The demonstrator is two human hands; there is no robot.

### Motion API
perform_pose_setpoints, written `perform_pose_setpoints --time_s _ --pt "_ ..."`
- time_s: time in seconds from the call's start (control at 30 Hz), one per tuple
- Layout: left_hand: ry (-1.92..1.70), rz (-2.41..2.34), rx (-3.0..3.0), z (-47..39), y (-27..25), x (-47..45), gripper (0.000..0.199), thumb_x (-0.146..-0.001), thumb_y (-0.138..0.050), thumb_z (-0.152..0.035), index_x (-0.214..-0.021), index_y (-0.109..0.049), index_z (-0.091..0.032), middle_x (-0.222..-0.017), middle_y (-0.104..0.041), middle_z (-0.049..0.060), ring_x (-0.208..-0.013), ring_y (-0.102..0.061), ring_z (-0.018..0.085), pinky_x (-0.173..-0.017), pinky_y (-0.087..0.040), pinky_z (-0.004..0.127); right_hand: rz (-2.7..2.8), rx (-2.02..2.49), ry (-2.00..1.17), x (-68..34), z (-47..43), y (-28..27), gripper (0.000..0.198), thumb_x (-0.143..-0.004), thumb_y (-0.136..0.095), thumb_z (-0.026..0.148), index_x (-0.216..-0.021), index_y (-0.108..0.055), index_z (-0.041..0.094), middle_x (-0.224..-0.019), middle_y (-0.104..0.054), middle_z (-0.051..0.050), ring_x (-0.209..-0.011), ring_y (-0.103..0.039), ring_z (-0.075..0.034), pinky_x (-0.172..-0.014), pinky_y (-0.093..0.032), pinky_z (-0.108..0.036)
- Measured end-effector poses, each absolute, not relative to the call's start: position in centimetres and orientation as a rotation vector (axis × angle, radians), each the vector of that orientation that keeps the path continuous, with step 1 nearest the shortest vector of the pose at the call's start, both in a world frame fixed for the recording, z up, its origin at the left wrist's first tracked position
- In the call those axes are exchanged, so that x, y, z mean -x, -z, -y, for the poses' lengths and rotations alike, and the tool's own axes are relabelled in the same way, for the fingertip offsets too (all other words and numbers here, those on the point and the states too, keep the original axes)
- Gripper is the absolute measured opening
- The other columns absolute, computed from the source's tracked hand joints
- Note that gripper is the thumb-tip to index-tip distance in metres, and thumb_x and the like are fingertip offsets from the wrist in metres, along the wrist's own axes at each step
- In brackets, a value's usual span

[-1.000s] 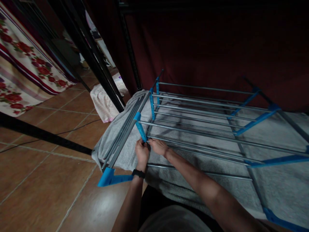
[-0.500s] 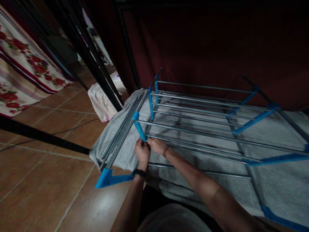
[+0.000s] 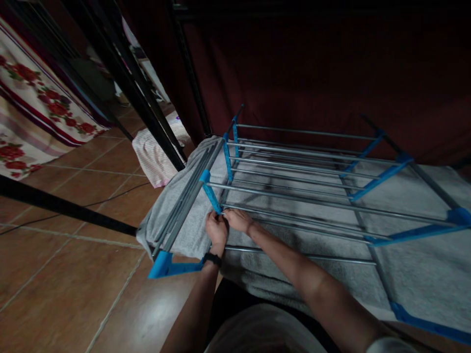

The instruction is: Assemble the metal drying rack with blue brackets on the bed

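Observation:
A rack of grey metal tubes (image 3: 294, 194) with blue plastic brackets, much like a drying rack, lies on a grey blanket. My left hand (image 3: 216, 230), below a black wristband, is closed around the lower end of a blue bracket (image 3: 211, 197). Beside it, my right hand (image 3: 238, 220) is closed at the left end of a thin metal tube (image 3: 312, 224), where tube and bracket meet. The fingers cover the joint, so whether the tube sits in the bracket is hidden. Several loose-looking grey tubes (image 3: 184, 198) run along the rack's left side, above a blue corner piece (image 3: 172, 266).
The grey blanket (image 3: 423, 264) spreads under the rack. Black metal posts (image 3: 125, 73) and a black bar (image 3: 69, 208) stand at the left. Behind hangs a dark red cloth (image 3: 312, 73). Brown floor tiles (image 3: 47, 274), a cable and a floral cloth (image 3: 51, 103) are further left.
Both hands stay at the same joint with nearly the same hold. The rack's right side appears slightly shifted left as the view moves a little.

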State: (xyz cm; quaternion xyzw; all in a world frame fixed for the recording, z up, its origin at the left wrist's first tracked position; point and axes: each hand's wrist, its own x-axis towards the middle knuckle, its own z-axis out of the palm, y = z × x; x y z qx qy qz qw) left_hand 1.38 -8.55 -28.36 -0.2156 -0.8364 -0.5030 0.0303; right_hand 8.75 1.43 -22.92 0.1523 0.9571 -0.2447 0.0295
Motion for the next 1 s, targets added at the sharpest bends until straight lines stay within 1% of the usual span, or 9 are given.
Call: perform_pose_setpoints --time_s 0.13,0.27,0.4,0.47,0.6,0.7,0.8,0.9,1.0 --pt "1.6 2.557 0.668 8.5 28.1 -1.4 0.022 -0.077 -0.053 -0.015 -0.091 -0.07 -0.018 -0.096 -0.069 0.012 -0.1 -0.064 0.029 -0.099 -0.048 0.046 -2.98 -0.506 0.733 -9.1 -1.0 22.7 0.037 -0.105 -0.031 0.027 -0.13 -0.058 0.02 -0.127 -0.068 -0.009 -0.112 -0.066 -0.022 -0.094 -0.05 -0.034" --pt "1.672 2.526 0.65 8.4 28.0 -1.4 0.02 -0.074 -0.054 -0.014 -0.088 -0.068 -0.02 -0.091 -0.067 0.009 -0.099 -0.063 0.028 -0.099 -0.047 0.044 -3.039 -0.439 0.761 -10.0 -0.7 23.0 0.042 -0.102 -0.034 0.02 -0.141 -0.051 0.022 -0.135 -0.063 -0.008 -0.113 -0.064 -0.019 -0.097 -0.05 -0.034" --pt "1.788 2.488 0.639 8.1 27.8 -1.3 0.024 -0.071 -0.055 -0.015 -0.091 -0.066 -0.021 -0.087 -0.065 0.004 -0.09 -0.062 0.023 -0.093 -0.049 0.038 -3.221 -0.298 0.711 -11.9 -0.3 24.1 0.05 -0.098 -0.035 0.011 -0.146 -0.048 0.015 -0.149 -0.052 -0.011 -0.133 -0.049 -0.019 -0.113 -0.04 -0.035" --pt "1.852 2.477 0.644 7.9 27.7 -1.2 0.023 -0.071 -0.056 -0.016 -0.092 -0.064 -0.02 -0.084 -0.065 0.002 -0.082 -0.06 0.021 -0.087 -0.05 0.035 -3.292 -0.269 0.645 -13.0 -0.2 24.5 0.05 -0.098 -0.037 0.01 -0.146 -0.048 0.012 -0.152 -0.049 -0.013 -0.137 -0.044 -0.02 -0.115 -0.036 -0.035" --pt "1.961 2.48 0.658 7.5 27.5 -0.7 0.018 -0.072 -0.059 -0.02 -0.09 -0.064 -0.02 -0.074 -0.063 -0.001 -0.069 -0.057 0.018 -0.076 -0.05 0.033 -3.341 -0.404 0.465 -14.3 -0.2 23.7 0.045 -0.102 -0.033 0.015 -0.142 -0.053 0.019 -0.141 -0.056 -0.011 -0.127 -0.05 -0.023 -0.107 -0.041 -0.04" --pt "2.017 2.456 0.664 7.3 27.3 -0.4 0.023 -0.075 -0.059 -0.021 -0.097 -0.065 -0.021 -0.085 -0.068 0.002 -0.08 -0.062 0.019 -0.083 -0.051 0.034 -3.271 -0.652 0.348 -13.9 -0.5 22.1 0.047 -0.102 -0.031 0.015 -0.146 -0.047 0.019 -0.143 -0.054 -0.014 -0.128 -0.048 -0.025 -0.108 -0.039 -0.043" --pt "2.046 2.421 0.679 7.2 27.1 -0.3 0.024 -0.077 -0.057 -0.02 -0.1 -0.064 -0.021 -0.095 -0.07 0.005 -0.091 -0.065 0.021 -0.091 -0.05 0.035 -3.116 -0.74 0.362 -13.0 -1.0 20.6 0.046 -0.1 -0.031 0.01 -0.138 -0.053 0.02 -0.131 -0.061 -0.012 -0.118 -0.057 -0.022 -0.103 -0.043 -0.038" --pt "2.037 2.389 0.676 7.0 26.8 -0.6 0.023 -0.077 -0.057 -0.019 -0.1 -0.062 -0.022 -0.095 -0.069 0.005 -0.092 -0.064 0.022 -0.092 -0.049 0.037 -3.061 -0.71 0.397 -12.6 -1.4 19.4 0.041 -0.099 -0.032 0.011 -0.127 -0.059 0.023 -0.123 -0.064 -0.009 -0.103 -0.065 -0.02 -0.089 -0.05 -0.033" --pt "2.005 2.356 0.643 6.8 26.5 -0.9 0.024 -0.078 -0.056 -0.018 -0.101 -0.059 -0.022 -0.094 -0.067 0.005 -0.09 -0.062 0.022 -0.092 -0.049 0.038 -3.045 -0.673 0.423 -12.7 -1.4 18.4 0.04 -0.101 -0.03 0.015 -0.128 -0.058 0.022 -0.124 -0.064 -0.01 -0.099 -0.068 -0.021 -0.085 -0.051 -0.033"
